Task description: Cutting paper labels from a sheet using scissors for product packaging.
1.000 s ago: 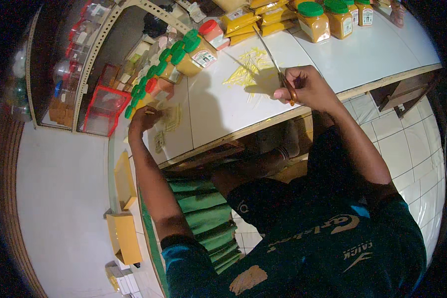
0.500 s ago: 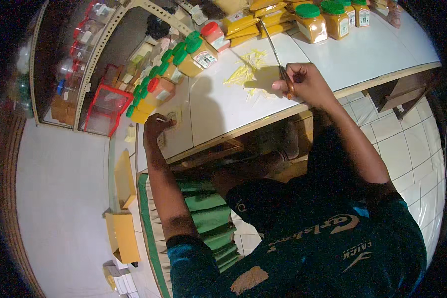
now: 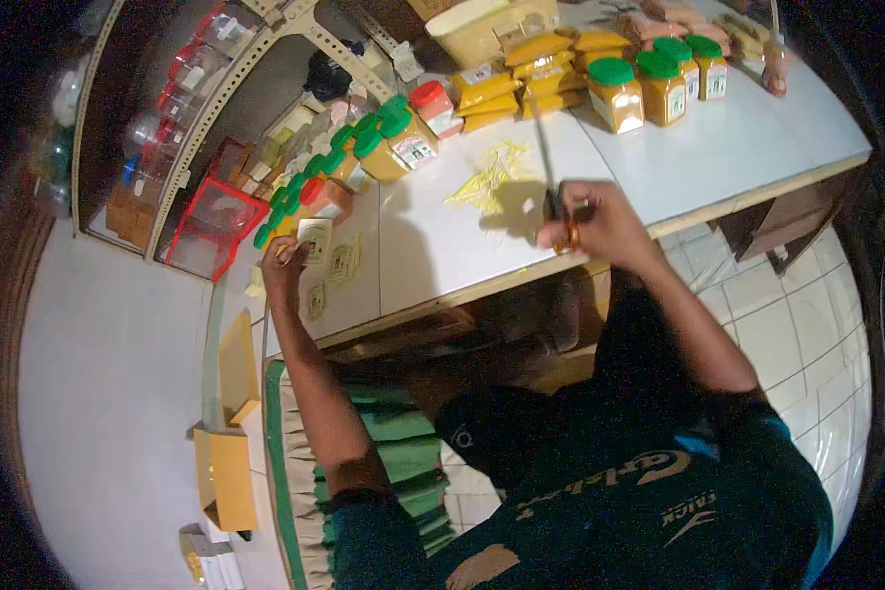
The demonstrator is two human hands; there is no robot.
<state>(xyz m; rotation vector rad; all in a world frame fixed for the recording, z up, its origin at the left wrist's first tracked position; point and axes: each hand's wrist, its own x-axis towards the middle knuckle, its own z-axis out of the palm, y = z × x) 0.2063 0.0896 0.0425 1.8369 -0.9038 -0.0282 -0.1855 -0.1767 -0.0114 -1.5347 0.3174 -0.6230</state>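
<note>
My right hand (image 3: 600,228) is closed around the orange handle of a pair of scissors (image 3: 545,147), whose long blades point away from me over the white table. Just left of them lies a loose heap of thin pale-yellow paper strips (image 3: 492,177). At the table's left end, the fingers of my left hand (image 3: 281,264) pinch the edge of a small pale printed label (image 3: 315,241). Close by on the tabletop rest a stack of similar labels (image 3: 343,262) and another small label pile (image 3: 315,300).
A row of green- and red-lidded jars (image 3: 369,152) lines the table's far left side. Stacked yellow pouches (image 3: 511,79) and several green-lidded jars (image 3: 615,96) stand at the back. Left are a red-edged clear container (image 3: 209,226), metal shelving (image 3: 182,128) and an open yellow box (image 3: 228,477).
My left hand has shifted left and now holds a label raised from the table, uncovering the stack beneath. My right hand, still gripping the scissors, is slightly lower in view. The whole view has shifted a little.
</note>
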